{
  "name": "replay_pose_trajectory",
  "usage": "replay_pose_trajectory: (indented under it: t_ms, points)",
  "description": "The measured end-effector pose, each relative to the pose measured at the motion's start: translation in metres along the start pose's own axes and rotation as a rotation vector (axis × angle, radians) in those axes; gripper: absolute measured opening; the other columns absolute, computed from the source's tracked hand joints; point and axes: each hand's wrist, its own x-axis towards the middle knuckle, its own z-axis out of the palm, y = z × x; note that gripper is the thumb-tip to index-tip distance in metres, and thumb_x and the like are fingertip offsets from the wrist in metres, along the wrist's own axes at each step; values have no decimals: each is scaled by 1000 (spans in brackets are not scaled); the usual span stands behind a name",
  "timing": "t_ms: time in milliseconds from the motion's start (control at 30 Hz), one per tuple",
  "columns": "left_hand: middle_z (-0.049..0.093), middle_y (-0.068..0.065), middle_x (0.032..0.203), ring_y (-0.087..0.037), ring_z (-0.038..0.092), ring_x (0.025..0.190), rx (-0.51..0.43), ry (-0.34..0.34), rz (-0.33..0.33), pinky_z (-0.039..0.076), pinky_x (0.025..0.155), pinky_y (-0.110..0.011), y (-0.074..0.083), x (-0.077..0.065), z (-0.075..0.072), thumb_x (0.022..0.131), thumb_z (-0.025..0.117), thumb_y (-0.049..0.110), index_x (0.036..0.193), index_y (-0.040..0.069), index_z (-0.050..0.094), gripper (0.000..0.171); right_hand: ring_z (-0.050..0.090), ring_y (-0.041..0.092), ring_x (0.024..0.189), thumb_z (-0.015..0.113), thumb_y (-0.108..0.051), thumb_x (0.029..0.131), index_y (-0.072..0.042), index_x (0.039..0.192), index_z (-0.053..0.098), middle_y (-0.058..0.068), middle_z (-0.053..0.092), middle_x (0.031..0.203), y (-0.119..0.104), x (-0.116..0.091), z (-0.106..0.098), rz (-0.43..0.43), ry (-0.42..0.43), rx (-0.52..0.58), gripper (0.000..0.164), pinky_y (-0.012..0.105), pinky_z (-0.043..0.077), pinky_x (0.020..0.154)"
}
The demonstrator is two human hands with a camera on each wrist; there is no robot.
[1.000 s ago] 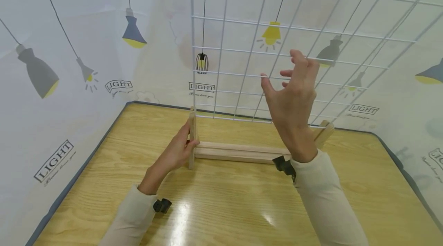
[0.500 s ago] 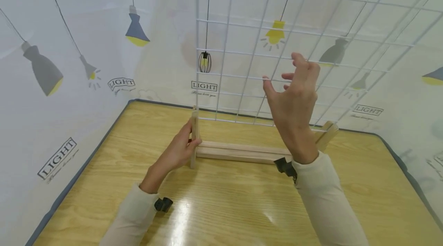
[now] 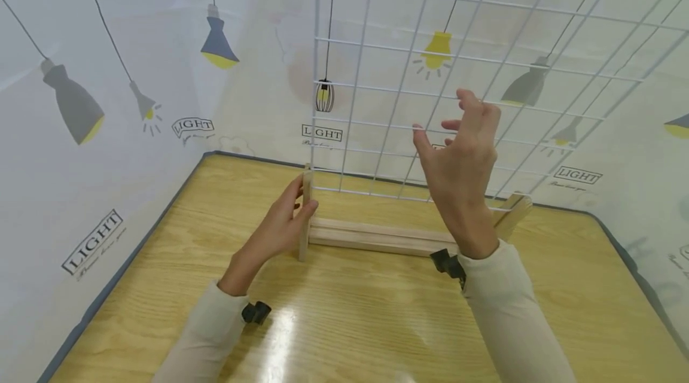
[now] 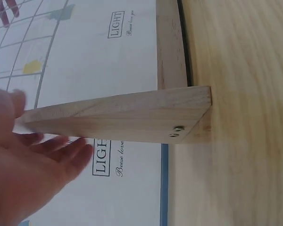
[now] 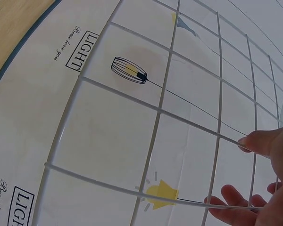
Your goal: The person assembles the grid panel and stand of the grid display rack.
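My left hand [image 3: 277, 221] is at the left upright of a wooden stand [image 3: 371, 238], thumb on one side and fingers on the other. In the left wrist view, the upright [image 4: 132, 110] shows two screw heads [image 4: 177, 132] near its foot. A white wire grid panel [image 3: 398, 96] rises from the stand, leaning, its lower edge between the two uprights. My right hand [image 3: 463, 161] holds this panel partway up. In the right wrist view, its thumb [image 5: 259, 141] presses one wire while the curled fingers [image 5: 233, 209] hook another.
The stand rests on a wood-grain table [image 3: 344, 311] with a dark blue edge. White sheeting printed with lamps [image 3: 75, 102] encloses the back and sides. The stand's right upright [image 3: 514, 215] is partly behind the right forearm.
The left hand has slid slightly up the upright, its thumb now higher. The whole head view has shifted a little right; the right hand keeps its place on the grid panel.
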Motion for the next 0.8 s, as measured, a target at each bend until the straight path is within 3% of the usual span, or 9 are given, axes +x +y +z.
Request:
replay_pose_trajectory:
  t_ms: [133, 300, 500, 667, 800]
  points:
    - [30, -21, 158, -32, 28, 147, -65, 109, 102, 31, 116, -54, 7, 11, 3, 109, 36, 27, 157, 4, 17, 57, 70, 32, 93, 78, -13, 84, -6, 133, 46, 22, 50, 119, 2, 0, 0, 2, -3, -5, 59, 43, 61, 72]
    - [49, -19, 145, -30, 45, 136, -195, 271, 224, 39, 110, -49, 20, 34, 11, 109, 35, 17, 146, -4, 38, 42, 70, 32, 93, 78, -14, 85, -6, 134, 46, 22, 49, 119, 3, 0, 0, 1, -10, -9, 59, 43, 61, 71]
    - [68, -20, 109, -22, 64, 104, -291, 444, 205, 52, 90, -35, 29, 52, 22, 109, 38, 21, 113, -6, 65, 38, 70, 32, 92, 78, -13, 84, -5, 133, 46, 23, 50, 119, 4, -1, 2, 6, -11, 4, 59, 43, 61, 70]
    - [69, -21, 95, -13, 64, 88, -299, 555, 200, 52, 79, -30, 28, 55, 29, 108, 40, 18, 94, -7, 64, 38, 70, 31, 94, 79, -14, 84, -4, 134, 46, 22, 50, 119, 4, -4, 3, -2, -15, -9, 60, 42, 61, 70]
    - [69, -20, 89, -17, 65, 84, -284, 598, 240, 55, 79, -32, 28, 57, 32, 107, 41, 12, 86, -8, 61, 35, 69, 28, 99, 79, -17, 84, -6, 137, 44, 21, 49, 121, 4, -6, 0, -3, -20, -29, 64, 42, 61, 70]
